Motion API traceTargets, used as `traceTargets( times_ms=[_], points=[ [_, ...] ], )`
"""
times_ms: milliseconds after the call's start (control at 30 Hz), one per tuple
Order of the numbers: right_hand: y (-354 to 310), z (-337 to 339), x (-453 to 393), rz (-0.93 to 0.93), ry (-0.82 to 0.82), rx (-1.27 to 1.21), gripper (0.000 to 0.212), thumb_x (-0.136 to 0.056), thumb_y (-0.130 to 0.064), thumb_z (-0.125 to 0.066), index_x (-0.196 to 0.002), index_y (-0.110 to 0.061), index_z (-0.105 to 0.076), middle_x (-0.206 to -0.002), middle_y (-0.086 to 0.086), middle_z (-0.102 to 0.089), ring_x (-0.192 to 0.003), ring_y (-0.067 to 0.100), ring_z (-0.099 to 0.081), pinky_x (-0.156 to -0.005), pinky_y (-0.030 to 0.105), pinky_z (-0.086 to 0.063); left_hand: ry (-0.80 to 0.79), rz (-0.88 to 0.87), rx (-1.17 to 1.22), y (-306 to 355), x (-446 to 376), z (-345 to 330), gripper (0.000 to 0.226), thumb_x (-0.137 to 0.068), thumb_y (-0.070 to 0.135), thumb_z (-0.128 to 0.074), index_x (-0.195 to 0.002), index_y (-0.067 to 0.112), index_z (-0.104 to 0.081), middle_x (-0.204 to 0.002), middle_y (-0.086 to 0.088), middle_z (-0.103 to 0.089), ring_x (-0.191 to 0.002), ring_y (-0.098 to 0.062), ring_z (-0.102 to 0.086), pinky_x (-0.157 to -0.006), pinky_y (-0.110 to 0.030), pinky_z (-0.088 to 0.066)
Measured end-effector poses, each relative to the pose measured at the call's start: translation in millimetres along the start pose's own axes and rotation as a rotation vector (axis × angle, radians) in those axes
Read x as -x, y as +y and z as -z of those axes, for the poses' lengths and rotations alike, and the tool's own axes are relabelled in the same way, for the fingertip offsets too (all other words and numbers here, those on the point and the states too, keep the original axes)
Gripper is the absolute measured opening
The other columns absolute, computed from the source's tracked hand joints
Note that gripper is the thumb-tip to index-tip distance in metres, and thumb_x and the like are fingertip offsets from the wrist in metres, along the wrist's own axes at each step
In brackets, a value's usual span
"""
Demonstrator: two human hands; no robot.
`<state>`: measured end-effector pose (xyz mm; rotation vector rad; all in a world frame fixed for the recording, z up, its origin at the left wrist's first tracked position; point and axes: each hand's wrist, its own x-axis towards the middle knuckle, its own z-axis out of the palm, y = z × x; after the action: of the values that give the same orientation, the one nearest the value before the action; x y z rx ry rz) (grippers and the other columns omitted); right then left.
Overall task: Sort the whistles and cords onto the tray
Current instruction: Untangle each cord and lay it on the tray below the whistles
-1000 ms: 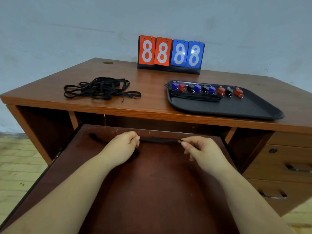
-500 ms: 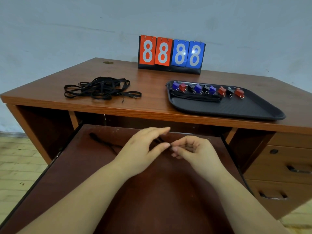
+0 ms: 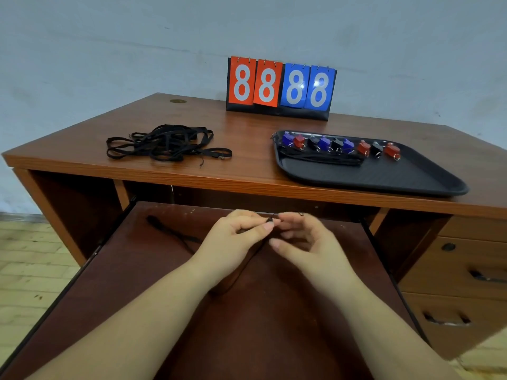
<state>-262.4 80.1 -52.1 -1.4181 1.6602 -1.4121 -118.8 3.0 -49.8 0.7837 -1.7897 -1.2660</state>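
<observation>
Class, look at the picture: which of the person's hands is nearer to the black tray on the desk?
Right. The right hand is below the tray's near left part, over the pull-out shelf; the left hand is beside it, further left, pinching a black cord.

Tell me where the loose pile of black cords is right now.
In the head view, the pile of black cords lies on the left half of the desk top, left of the black tray and in front-left of the scoreboard.
</observation>
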Motion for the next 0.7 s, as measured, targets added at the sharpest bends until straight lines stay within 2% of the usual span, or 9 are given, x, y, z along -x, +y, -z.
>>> traceTargets(
  times_ms=[100,200,267,333,367,433,533,633,700],
  points=[
    [4.2,-10.6,1.0,-0.032,-0.112,0.119,0.040,-0.081,-0.026,-0.072,-0.119,-0.031,-0.059,-0.117,-0.013,-0.062,-0.110,-0.001,-0.056,-0.098,0.019,-0.042,-0.053,0.129,0.149,3.2,1.4,-3.7,0.019,-0.086,0.017,-0.061,-0.089,0.031,-0.074,-0.112,0.012,-0.060,-0.109,0.003,-0.054,-0.100,-0.019,-0.038],
    [2.1,-18.1,3.7,-0.033,-0.174,0.071,0.028,-0.090,-0.028,-0.060,-0.117,-0.023,-0.062,-0.114,-0.009,-0.066,-0.108,0.001,-0.059,-0.097,0.022,-0.045,-0.114,0.171,0.215,5.6,4.1,-9.6,0.022,-0.089,0.019,-0.057,-0.089,0.033,-0.074,-0.121,0.013,-0.058,-0.114,0.003,-0.050,-0.087,-0.010,-0.041],
    [-0.4,-18.7,4.2,-0.015,-0.200,0.006,0.017,-0.094,-0.022,-0.054,-0.105,-0.022,-0.066,-0.100,-0.008,-0.070,-0.097,0.000,-0.063,-0.090,0.020,-0.048,-0.080,0.215,0.289,6.4,3.6,-10.4,0.020,-0.090,0.018,-0.055,-0.092,0.025,-0.074,-0.107,0.003,-0.064,-0.100,-0.005,-0.058,-0.080,-0.011,-0.044],
    [-0.1,-16.3,2.9,-0.031,-0.207,-0.049,0.018,-0.096,-0.020,-0.049,-0.090,-0.022,-0.066,-0.077,-0.005,-0.069,-0.078,0.007,-0.064,-0.082,0.026,-0.049,-0.032,0.274,0.397,6.9,2.4,-8.0,0.021,-0.092,0.019,-0.051,-0.093,0.018,-0.073,-0.089,-0.008,-0.065,-0.087,-0.020,-0.059,-0.084,-0.025,-0.047],
    [0.9,-14.9,2.3,-0.047,-0.209,-0.077,0.021,-0.097,-0.020,-0.047,-0.085,-0.021,-0.064,-0.066,-0.004,-0.063,-0.068,0.011,-0.060,-0.078,0.031,-0.049,-0.006,0.298,0.442,7.1,1.1,-6.1,0.022,-0.093,0.020,-0.049,-0.094,0.015,-0.071,-0.090,-0.009,-0.065,-0.090,-0.022,-0.060,-0.090,-0.029,-0.047],
    [3.1,-12.8,1.1,-0.090,-0.223,-0.143,0.028,-0.099,-0.020,-0.042,-0.081,-0.017,-0.062,-0.051,-0.006,-0.046,-0.051,0.010,-0.047,-0.067,0.031,-0.049,0.041,0.340,0.543,7.7,-1.8,-1.6,0.023,-0.096,0.021,-0.045,-0.094,0.012,-0.067,-0.097,-0.005,-0.068,-0.099,-0.018,-0.062,-0.096,-0.031,-0.045],
    [2.0,-9.7,0.0,-0.170,-0.278,-0.235,0.034,-0.099,-0.028,-0.040,-0.074,-0.016,-0.060,-0.048,-0.008,-0.032,-0.042,0.007,-0.030,-0.056,0.027,-0.047,0.127,0.382,0.736,9.5,-6.8,6.1,0.023,-0.097,0.025,-0.043,-0.090,0.013,-0.061,-0.086,-0.002,-0.071,-0.093,-0.016,-0.066,-0.089,-0.030,-0.048],
    [-0.5,-3.2,-1.7,-0.219,-0.314,-0.251,0.038,-0.099,-0.032,-0.037,-0.070,-0.014,-0.053,-0.049,-0.008,-0.029,-0.041,0.006,-0.028,-0.049,0.024,-0.041,0.201,0.381,0.907,13.0,-11.3,12.8,0.026,-0.099,0.027,-0.038,-0.087,0.013,-0.056,-0.077,-0.002,-0.073,-0.086,-0.016,-0.071,-0.083,-0.032,-0.050],
    [-1.2,2.9,-3.2,-0.279,-0.337,-0.238,0.037,-0.100,-0.033,-0.037,-0.069,-0.014,-0.047,-0.050,-0.006,-0.028,-0.041,0.007,-0.027,-0.047,0.023,-0.038,0.223,0.366,1.054,14.8,-13.0,16.9,0.029,-0.100,0.027,-0.036,-0.081,0.013,-0.052,-0.061,0.000,-0.066,-0.068,-0.012,-0.071,-0.081,-0.034,-0.050]
  ],
)
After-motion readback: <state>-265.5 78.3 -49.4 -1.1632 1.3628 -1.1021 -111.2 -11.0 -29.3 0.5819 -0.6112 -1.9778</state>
